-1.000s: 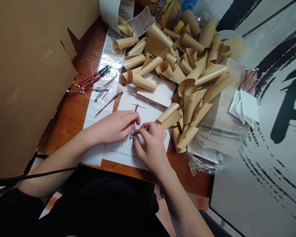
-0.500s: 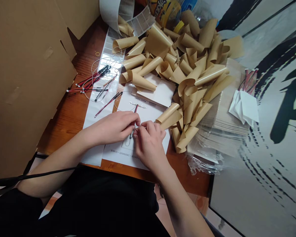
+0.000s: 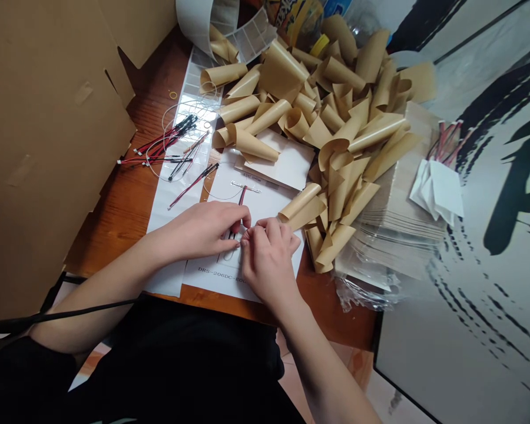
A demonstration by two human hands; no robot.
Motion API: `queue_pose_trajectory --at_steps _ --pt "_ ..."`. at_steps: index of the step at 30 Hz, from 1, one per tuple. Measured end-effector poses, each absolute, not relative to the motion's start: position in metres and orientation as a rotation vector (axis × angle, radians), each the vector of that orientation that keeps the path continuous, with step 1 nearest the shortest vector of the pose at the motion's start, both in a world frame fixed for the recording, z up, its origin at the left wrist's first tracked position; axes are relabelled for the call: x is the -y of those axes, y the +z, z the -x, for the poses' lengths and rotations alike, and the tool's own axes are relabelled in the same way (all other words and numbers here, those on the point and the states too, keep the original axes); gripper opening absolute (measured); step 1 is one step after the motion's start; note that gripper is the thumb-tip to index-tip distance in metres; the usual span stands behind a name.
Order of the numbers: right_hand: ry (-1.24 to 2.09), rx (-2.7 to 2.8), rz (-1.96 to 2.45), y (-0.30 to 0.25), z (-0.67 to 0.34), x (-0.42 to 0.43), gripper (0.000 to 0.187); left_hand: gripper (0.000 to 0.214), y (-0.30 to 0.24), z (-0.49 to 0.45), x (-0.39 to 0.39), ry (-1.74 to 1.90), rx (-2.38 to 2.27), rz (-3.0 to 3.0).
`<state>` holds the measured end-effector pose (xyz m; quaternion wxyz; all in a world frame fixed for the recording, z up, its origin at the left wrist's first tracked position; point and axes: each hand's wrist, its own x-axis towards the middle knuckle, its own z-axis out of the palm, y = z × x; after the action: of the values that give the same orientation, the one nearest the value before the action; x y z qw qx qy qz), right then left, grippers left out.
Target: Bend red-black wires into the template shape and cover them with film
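Pinching a red-and-black wire lead (image 3: 239, 207) on a printed sheet (image 3: 269, 203) at lower center, the left hand (image 3: 203, 231) is working closer to the right hand (image 3: 268, 262) than a second ago; can't tell if the right is gripping. Upper right, a clear plastic bag (image 3: 366, 292) is holding stacked kraft sheets (image 3: 397, 224).
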<state>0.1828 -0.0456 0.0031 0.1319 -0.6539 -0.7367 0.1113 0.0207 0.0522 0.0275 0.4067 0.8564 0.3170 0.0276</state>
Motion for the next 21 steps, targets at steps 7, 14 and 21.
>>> queue_pose_trajectory --at_steps 7,14,21 --pt "0.306 2.121 1.895 0.0013 -0.1816 0.0460 0.010 0.017 0.0264 -0.0234 -0.0480 0.051 -0.848 -2.239" --pt "0.315 2.109 1.907 0.0018 -0.1811 0.0464 0.010 0.015 0.0262 -0.0248 -0.0476 0.034 -0.866 -2.240" --pt "0.324 2.076 1.893 0.0015 -0.1808 0.0463 0.010 0.016 0.0282 -0.0257 -0.0476 0.019 -0.904 -2.180"
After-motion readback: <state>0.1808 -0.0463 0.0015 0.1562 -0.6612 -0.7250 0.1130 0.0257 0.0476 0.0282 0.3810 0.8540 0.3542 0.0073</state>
